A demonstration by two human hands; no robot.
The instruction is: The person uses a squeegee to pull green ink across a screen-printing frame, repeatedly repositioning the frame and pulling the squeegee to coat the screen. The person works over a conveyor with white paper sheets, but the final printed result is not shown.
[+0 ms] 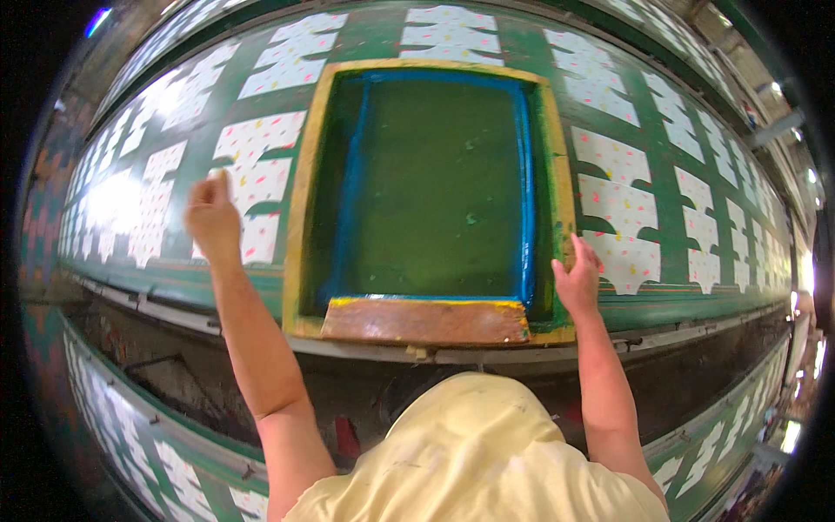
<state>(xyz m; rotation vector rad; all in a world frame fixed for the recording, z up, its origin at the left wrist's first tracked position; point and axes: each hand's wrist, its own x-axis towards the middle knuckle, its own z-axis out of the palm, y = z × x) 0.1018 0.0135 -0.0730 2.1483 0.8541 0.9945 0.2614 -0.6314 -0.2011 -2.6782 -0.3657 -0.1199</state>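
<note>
A wooden screen-printing frame (297, 209) lies on the long green table, its green mesh (435, 183) edged with blue along the inside. A wooden squeegee (424, 320) with yellow smears rests inside its near end. My left hand (213, 213) is raised left of the frame over white cut fabric pieces (250, 178), its fingers closed on a small whitish thing that I cannot make out. My right hand (576, 277) is at the frame's right rail, fingers apart, touching or just beside it. More patterned fabric pieces (609, 204) lie to the right.
Rows of printed white pieces (437, 35) line the table on both sides and beyond the frame. The table's near rail (465, 355) runs in front of me. Behind me, at the lower left and right, another green table (130, 435) carries more pieces.
</note>
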